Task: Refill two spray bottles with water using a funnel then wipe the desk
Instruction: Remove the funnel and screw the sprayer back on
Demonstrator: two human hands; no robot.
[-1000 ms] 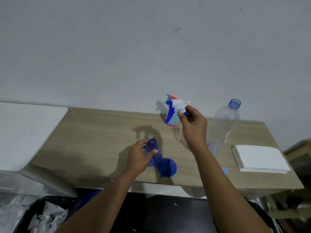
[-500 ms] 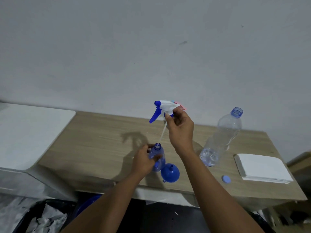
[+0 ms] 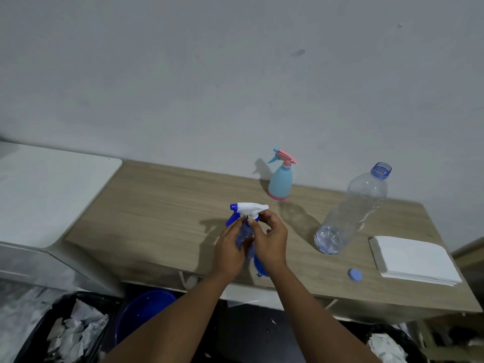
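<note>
My left hand wraps the body of a small clear blue spray bottle standing on the wooden desk. Its white and blue trigger head sits on the bottle's neck, and my right hand pinches the collar just under it. A blue funnel lies on the desk behind my right wrist, mostly hidden. A second spray bottle, light blue with a pink head, stands upright near the wall. A clear water bottle, uncapped and almost empty, stands to the right.
A blue cap lies near the desk's front edge, and a stack of white cloths sits at the right end. A white surface adjoins the desk on the left. Below are a blue basin and bins of crumpled paper.
My right hand lowered the trigger head, with its tube, from above the desk down onto the small blue bottle's neck. My left hand kept holding the bottle.
</note>
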